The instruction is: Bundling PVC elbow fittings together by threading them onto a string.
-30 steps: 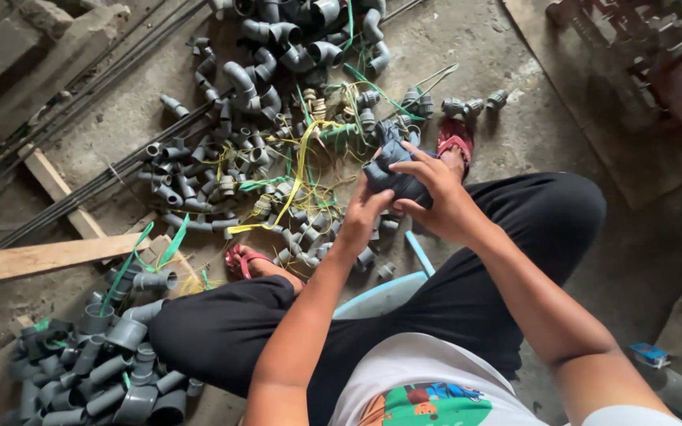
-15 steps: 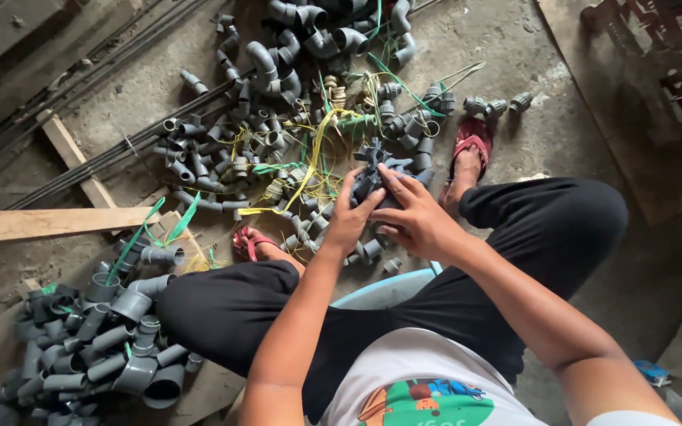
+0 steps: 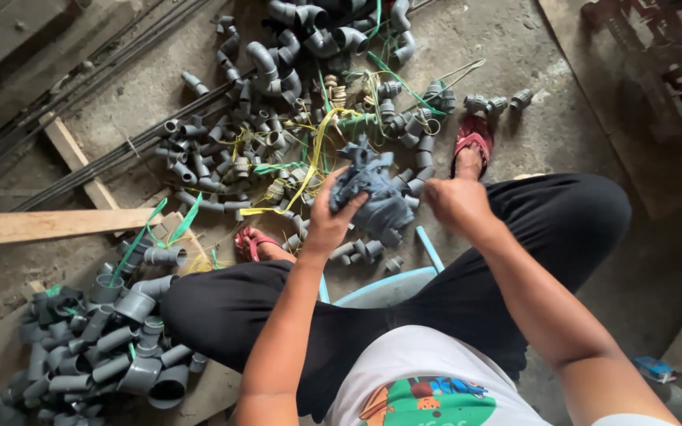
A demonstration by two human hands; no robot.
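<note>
My left hand [image 3: 333, 217] now carries the tied bunch of grey pipe fittings [image 3: 369, 193] alone — a second ago both hands clasped it lower, over the floor pile. My right hand [image 3: 455, 201] has let go and drawn just beside it, fingers curled — the bunch sits higher.

Ahead of the knees the concrete floor [image 3: 515, 87] is crowded: a tangle of grey pipe fittings [image 3: 278, 150] laced with yellow and green straps [image 3: 317, 150] fills the middle, touching the metal rods [image 3: 112, 162] that run diagonally left. A wooden plank [image 3: 41, 225] bars the left side, and a second heap of grey fittings [image 3: 96, 347] sits beside the left thigh. Bare floor lies at upper right, between the sandalled foot [image 3: 471, 146] and the dark slab [image 3: 633, 118]. The left hand [image 3: 329, 217] and right hand [image 3: 455, 201] hover above the clutter with open air around them.
</note>
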